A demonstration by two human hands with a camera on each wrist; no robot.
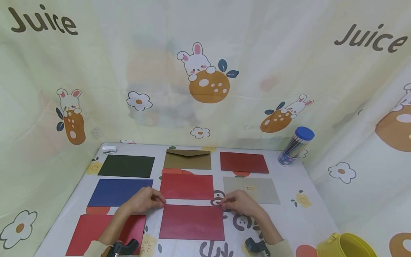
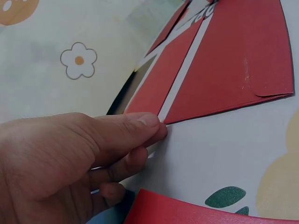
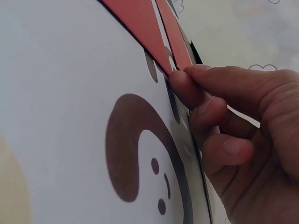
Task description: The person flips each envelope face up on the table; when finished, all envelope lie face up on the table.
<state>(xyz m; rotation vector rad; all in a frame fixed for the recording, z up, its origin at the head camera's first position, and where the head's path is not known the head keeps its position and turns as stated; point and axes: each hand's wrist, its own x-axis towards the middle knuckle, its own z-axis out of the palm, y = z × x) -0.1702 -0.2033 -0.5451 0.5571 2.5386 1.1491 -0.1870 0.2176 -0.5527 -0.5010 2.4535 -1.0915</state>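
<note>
A dark-red envelope (image 1: 192, 222) lies in the front middle of the table, between my two hands. My left hand (image 1: 143, 200) is at its far left corner. In the left wrist view, thumb and index finger (image 2: 148, 120) pinch at that corner, the other fingers bent beneath. My right hand (image 1: 241, 202) is at the far right corner, its thumb and index fingertip (image 3: 180, 81) meeting there in the right wrist view. Just beyond, separated by a narrow white gap, lies a brighter red envelope (image 1: 187, 186).
Around them lie a blue envelope (image 1: 118, 191), a dark green one (image 1: 126, 166), a gold one (image 1: 187, 162), a brick-red one (image 1: 244, 162), a grey one (image 1: 252, 189) and a red one (image 1: 90, 232) under my left forearm. A blue-lidded jar (image 1: 295, 144) and yellow bucket (image 1: 346, 246) stand right.
</note>
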